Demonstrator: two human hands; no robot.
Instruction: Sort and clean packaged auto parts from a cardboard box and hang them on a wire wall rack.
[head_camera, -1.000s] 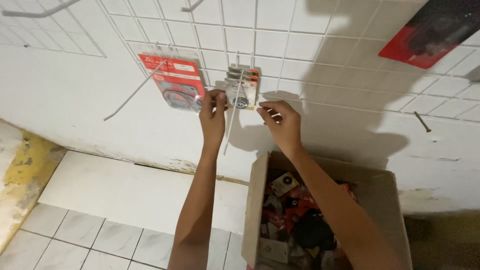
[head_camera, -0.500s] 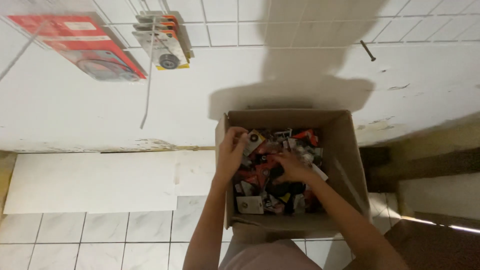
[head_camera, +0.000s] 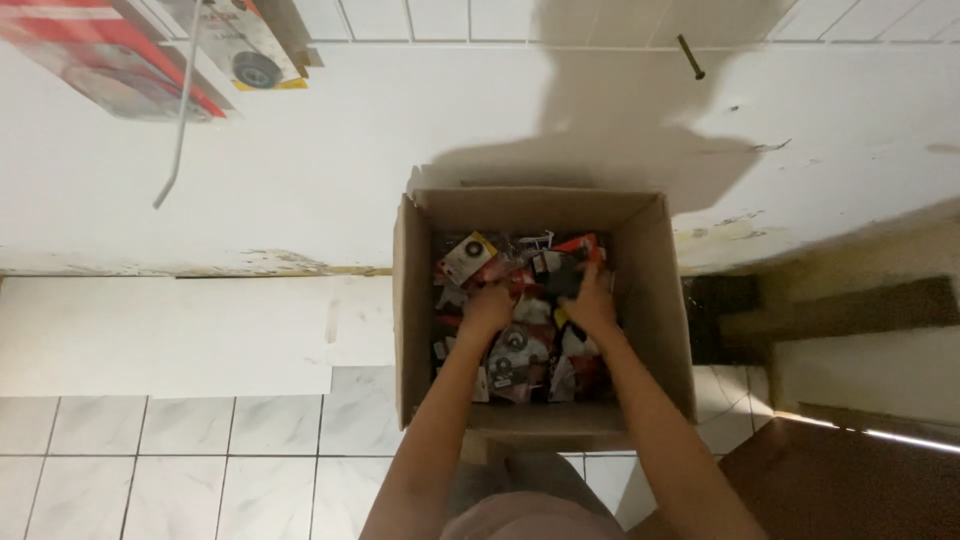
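I see both hands (head_camera: 540, 305) in the packets (head_camera: 520, 350) inside the box (head_camera: 415, 300), which sits on the floor (head_camera: 200, 440) against the wall (head_camera: 350, 150).

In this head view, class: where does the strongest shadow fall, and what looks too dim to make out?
Head view: a broad dark shadow lies on the white wall above the cardboard box; the packets under both hands are dim and hard to tell apart; the lower right corner is murky.

Fingertips of the left hand (head_camera: 487, 308) and right hand (head_camera: 590, 300) are buried among small packets (head_camera: 520, 350) too blurred to identify, while the hanging red package (head_camera: 95, 60) is cut off by the upper edge.
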